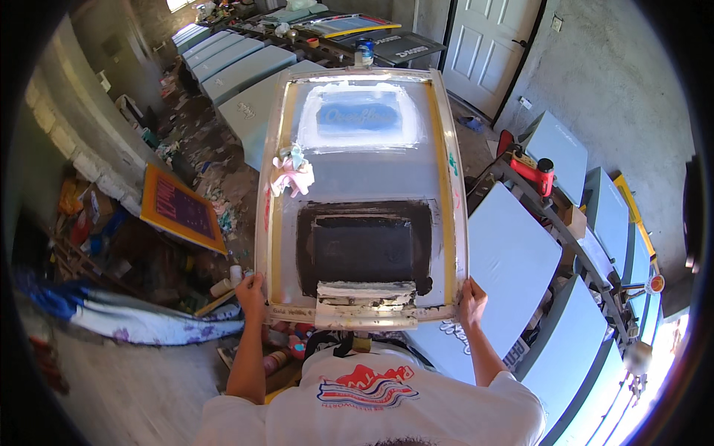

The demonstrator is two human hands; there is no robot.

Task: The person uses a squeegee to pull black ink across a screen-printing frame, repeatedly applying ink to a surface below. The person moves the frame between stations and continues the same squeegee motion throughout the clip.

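The left hand (251, 291) is closed around the near left corner of a large screen-printing frame (455, 223), and the right hand (471, 299) is clamped on the near right corner; the frame is thus held by both hands at its near rail, stretching away from the person over the print station. A squeegee (364, 294) loaded with white ink is seen resting across the near end of the mesh, just below a dark masked rectangle (363, 249). Further up the mesh a white-bordered blue stencil patch (358, 116) is visible, with a crumpled rag (292, 171) on the left rail. Pale blue boards (513, 260) lie to the right, on one of them a red heat gun (534, 169).

The frame appears to be in the act of being positioned, lowered or lifted. An even, level movement at both corners would be called for, so that the squeegee is not slid off.
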